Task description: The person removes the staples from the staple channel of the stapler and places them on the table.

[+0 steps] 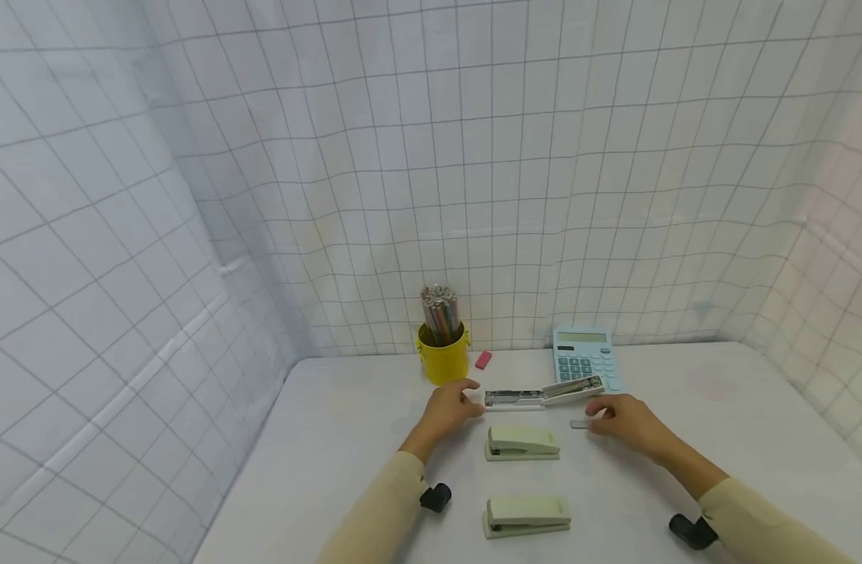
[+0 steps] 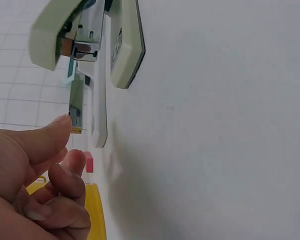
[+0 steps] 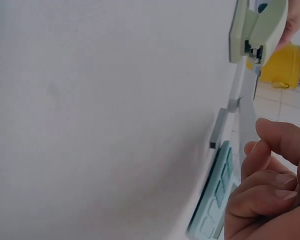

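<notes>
A white stapler lies folded wide open near the back of the table, its metal staple channel exposed. My left hand is at its left end, thumb and forefinger apart. In the left wrist view the thumb is close beside the channel's tip; whether it touches cannot be made out. A short grey strip of staples lies on the table. My right hand hovers by this strip with loosely bent fingers, and nothing shows between them in the right wrist view.
Two pale green staplers, one nearer the middle and one at the front, stand closed. Behind are a yellow bucket of pencils, a pink eraser and a light blue calculator. A gridded cloth hangs along the back.
</notes>
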